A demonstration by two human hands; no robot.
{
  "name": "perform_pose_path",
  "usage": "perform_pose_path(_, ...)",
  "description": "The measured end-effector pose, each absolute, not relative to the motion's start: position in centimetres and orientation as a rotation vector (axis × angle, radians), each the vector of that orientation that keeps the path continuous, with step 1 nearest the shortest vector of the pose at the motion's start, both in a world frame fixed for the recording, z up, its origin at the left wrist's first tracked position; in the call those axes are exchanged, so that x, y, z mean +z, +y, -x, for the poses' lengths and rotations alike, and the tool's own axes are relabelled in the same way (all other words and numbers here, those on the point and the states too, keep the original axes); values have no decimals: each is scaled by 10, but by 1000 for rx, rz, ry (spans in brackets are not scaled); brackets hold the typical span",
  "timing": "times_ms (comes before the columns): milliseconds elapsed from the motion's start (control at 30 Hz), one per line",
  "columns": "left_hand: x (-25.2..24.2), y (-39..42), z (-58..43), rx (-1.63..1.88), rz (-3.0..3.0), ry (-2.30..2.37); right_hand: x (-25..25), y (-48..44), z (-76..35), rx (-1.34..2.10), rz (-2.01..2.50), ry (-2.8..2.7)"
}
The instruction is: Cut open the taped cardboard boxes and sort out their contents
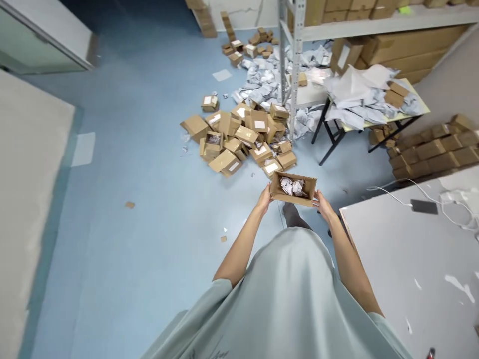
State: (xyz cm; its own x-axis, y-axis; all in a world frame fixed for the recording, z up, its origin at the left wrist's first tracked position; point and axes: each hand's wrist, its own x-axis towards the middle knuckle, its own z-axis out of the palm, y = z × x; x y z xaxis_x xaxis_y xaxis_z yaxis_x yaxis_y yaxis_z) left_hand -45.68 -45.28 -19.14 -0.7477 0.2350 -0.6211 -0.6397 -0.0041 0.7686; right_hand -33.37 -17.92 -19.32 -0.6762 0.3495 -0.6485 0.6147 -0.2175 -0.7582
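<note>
Between my two hands I carry an open cardboard box (292, 200), held out in front of my body above the floor. Crumpled white paper (292, 186) lies inside it. My left hand (265, 198) grips the box's left end, and my right hand (322, 203) grips the right end, with fingers against the cardboard. Just beyond the box, a heap of small cardboard boxes (247, 134) lies on the blue floor, several with white labels and some with open flaps.
A metal shelf post (295, 65) rises behind the heap, near crumpled paper (262, 80). A small table (419, 102) bears paper sheets. At right, a white table (396, 249) holds a phone (424, 207) and cables. Stacked boxes (437, 152) line the wall.
</note>
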Motion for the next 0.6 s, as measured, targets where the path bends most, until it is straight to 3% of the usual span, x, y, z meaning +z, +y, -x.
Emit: perform_pose_path(600, -195, -650, 774, 2028, 1070, 1660, -186, -345, 815, -1670, -645, 1822)
